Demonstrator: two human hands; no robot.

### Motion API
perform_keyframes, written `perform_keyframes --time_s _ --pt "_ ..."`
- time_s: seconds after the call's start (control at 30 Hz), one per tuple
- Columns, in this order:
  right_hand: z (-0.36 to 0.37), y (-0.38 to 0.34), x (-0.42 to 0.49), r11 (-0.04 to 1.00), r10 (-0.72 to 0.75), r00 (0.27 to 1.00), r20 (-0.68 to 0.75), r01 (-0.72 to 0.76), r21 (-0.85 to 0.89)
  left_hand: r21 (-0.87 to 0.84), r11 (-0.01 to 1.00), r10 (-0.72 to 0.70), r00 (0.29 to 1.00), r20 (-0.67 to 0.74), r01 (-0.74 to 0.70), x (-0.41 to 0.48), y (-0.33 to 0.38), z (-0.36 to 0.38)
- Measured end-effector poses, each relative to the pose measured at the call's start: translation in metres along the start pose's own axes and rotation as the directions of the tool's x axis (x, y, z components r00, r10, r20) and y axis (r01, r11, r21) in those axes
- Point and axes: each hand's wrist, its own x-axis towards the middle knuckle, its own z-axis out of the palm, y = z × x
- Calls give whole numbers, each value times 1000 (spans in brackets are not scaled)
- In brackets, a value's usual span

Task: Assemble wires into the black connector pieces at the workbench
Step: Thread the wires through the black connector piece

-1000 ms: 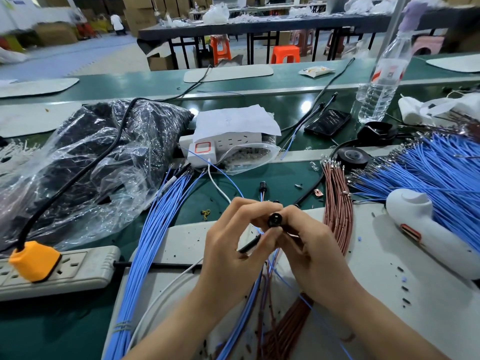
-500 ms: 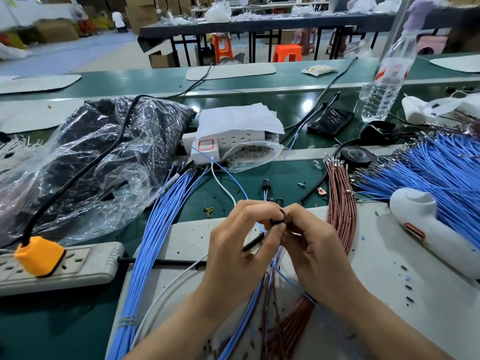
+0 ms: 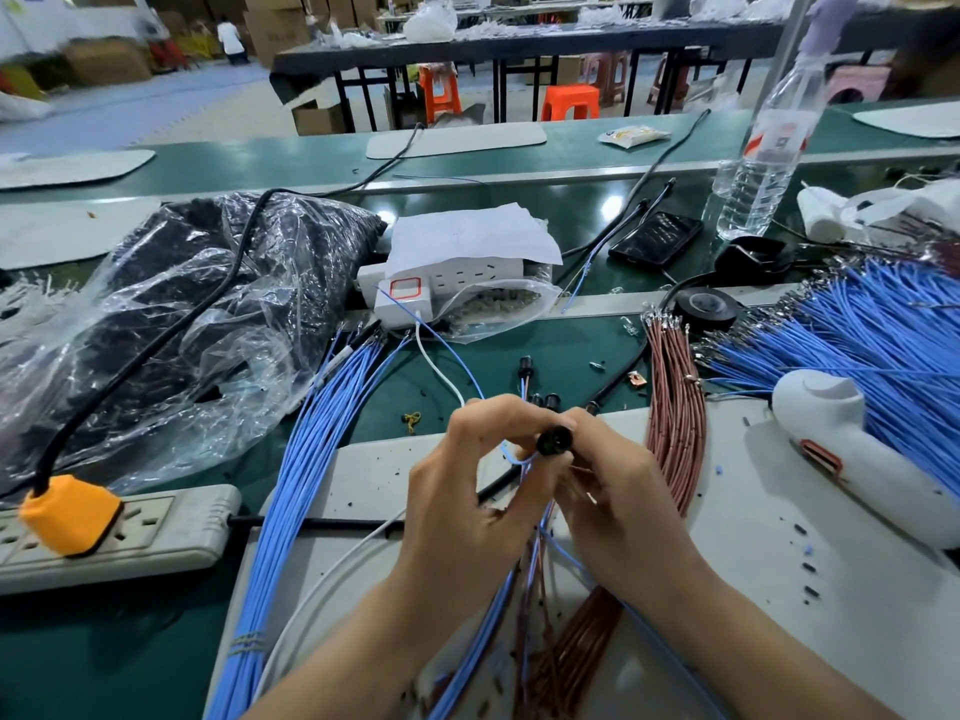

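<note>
The wire-insertion step was judged to be in hand. A black connector piece was held pinched between the fingertips of the left hand and the right hand, raised above the bench. A thin blue wire was looped just below it. The next move would call for the wire's end to be aligned with a cavity and pushed home. The connector was seen as small, round and dark, with its face turned upward.

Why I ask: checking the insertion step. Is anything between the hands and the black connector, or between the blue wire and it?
Nothing visible does. The left hand and right hand both pinch the small round black connector piece directly; the thin blue wire curves right up to it.
</note>
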Motion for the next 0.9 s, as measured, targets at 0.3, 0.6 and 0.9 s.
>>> perform_keyframes --time_s 0.3,0.6,0.9 --pt "-6 -3 3 986 85 994 -76 -72 153 172 982 61 996 65 -72 7 2 -3" --pt "-6 -5 3 999 -5 997 -80 2 -35 91 992 79 995 66 -85 3 -1 0" --pt "-2 -5 3 999 -4 997 -79 1 -39 133 988 73 996 50 -79 1 -4 4"
